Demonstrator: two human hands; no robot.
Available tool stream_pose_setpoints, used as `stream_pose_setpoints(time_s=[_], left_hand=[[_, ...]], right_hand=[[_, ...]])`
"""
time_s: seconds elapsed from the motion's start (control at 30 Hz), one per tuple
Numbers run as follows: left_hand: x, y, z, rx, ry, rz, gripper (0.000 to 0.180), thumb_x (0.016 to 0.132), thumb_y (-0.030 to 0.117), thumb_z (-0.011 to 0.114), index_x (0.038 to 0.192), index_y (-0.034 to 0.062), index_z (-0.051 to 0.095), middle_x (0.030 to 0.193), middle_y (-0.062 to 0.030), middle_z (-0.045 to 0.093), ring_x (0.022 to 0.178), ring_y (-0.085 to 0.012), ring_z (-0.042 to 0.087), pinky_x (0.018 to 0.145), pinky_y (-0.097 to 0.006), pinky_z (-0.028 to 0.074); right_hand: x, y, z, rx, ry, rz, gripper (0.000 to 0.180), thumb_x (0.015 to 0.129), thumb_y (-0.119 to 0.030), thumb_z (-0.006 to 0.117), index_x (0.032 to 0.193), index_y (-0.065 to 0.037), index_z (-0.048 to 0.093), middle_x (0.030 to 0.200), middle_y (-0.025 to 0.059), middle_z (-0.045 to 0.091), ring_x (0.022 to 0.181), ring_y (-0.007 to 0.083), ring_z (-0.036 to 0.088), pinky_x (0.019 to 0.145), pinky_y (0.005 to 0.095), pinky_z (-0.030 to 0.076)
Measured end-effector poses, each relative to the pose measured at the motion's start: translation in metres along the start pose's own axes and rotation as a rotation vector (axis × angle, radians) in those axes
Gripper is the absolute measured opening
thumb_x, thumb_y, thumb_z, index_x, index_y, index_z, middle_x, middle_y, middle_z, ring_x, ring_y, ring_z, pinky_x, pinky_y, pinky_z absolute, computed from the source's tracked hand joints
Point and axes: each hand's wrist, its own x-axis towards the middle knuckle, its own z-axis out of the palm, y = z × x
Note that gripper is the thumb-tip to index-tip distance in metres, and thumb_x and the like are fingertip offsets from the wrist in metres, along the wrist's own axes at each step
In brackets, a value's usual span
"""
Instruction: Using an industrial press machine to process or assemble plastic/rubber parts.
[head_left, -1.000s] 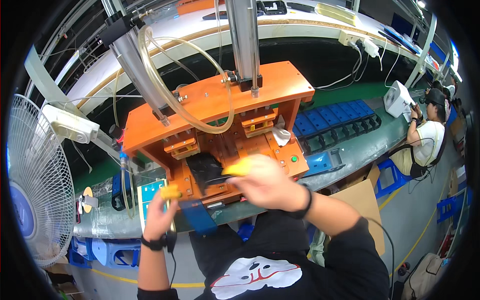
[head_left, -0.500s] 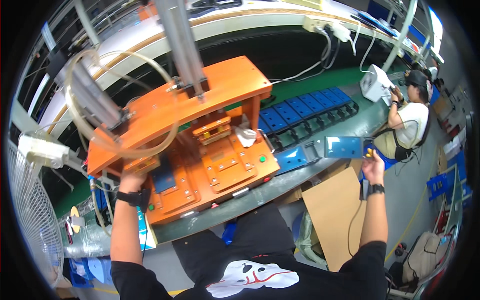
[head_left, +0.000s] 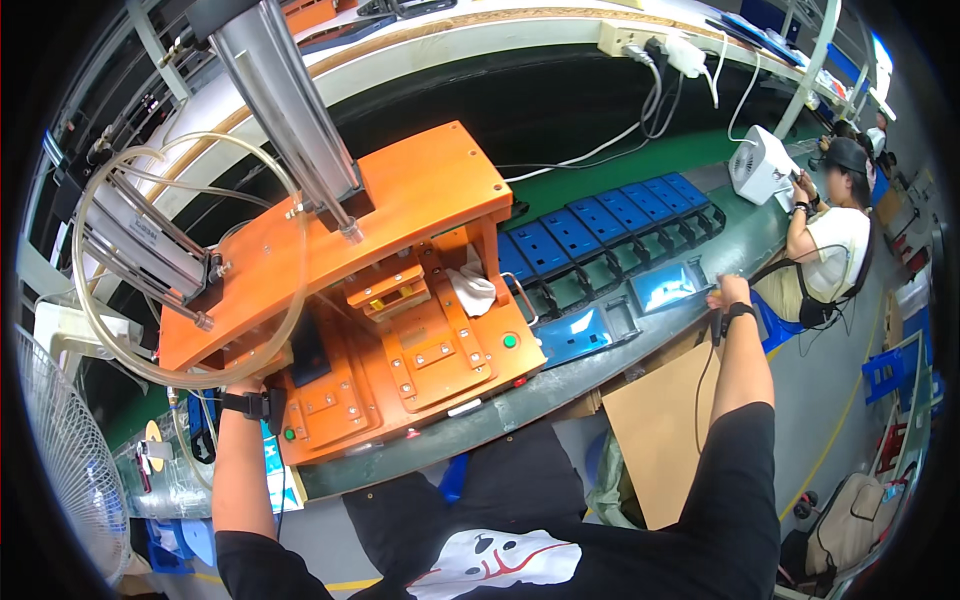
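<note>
My right hand (head_left: 730,292) is at the right end of a glossy blue panel in a dark frame (head_left: 668,288), its fingers curled against that edge. The panel lies at the front of the green bench, right of a second blue panel (head_left: 575,335). My left hand (head_left: 245,385) reaches under the left side of an orange press (head_left: 400,190). Its fingers are hidden behind the press's top plate and a clear hose. Close to it, a dark blue panel (head_left: 310,355) sits in the press's left fixture.
Several blue panels in black frames (head_left: 600,222) stand in a row along the bench (head_left: 760,235). A white cloth (head_left: 470,287) lies on the press. Cardboard (head_left: 660,430) leans below the bench. A fan (head_left: 75,450) stands left; a co-worker (head_left: 835,235) sits at far right.
My right hand has moved slightly left and down, and its panel has gone from raised to lying on the bench. My left hand stays under the press. The view has shifted.
</note>
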Motion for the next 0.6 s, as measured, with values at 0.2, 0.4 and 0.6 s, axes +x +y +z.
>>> stream_pose_setpoints(time_s=[0.2, 0.4, 0.6], left_hand=[[-0.009, 0.015, -0.005, 0.03, 0.04, 0.019, 0.035, 0.098, 0.024, 0.068, 0.133, 0.0156, 0.064, 0.128, -0.0071, 0.07, 0.12, -0.0249, 0.066, 0.101, -0.038, 0.054], [-0.032, 0.03, -0.007, 0.033, 0.048, 0.01, 0.035, 0.098, 0.024, 0.067, 0.132, 0.0153, 0.064, 0.128, -0.0076, 0.07, 0.12, -0.0252, 0.066, 0.1, -0.038, 0.054], [-0.038, 0.044, 0.004, 0.02, 0.023, 0.007, 0.035, 0.099, 0.024, 0.067, 0.132, 0.0149, 0.064, 0.129, -0.0081, 0.07, 0.12, -0.0256, 0.066, 0.1, -0.038, 0.054]], right_hand=[[-0.074, -0.088, 0.033, -0.956, 0.349, -0.464, 0.052, 0.092, -0.042, 0.061, 0.117, 0.004, 0.069, 0.112, 0.0299, 0.071, 0.111, 0.0448, 0.068, 0.095, 0.0513, 0.054], [-0.179, -0.163, 0.172, -0.694, -0.317, -0.85, 0.047, 0.088, -0.036, 0.076, 0.114, 0.003, 0.07, 0.1, 0.0247, 0.074, 0.102, 0.0438, 0.07, 0.09, 0.0476, 0.056], [-0.218, -0.181, 0.339, -0.686, -0.798, -1.185, 0.057, 0.082, -0.028, 0.08, 0.132, -0.007, 0.063, 0.127, 0.0225, 0.067, 0.12, 0.0416, 0.063, 0.099, 0.0454, 0.052]])
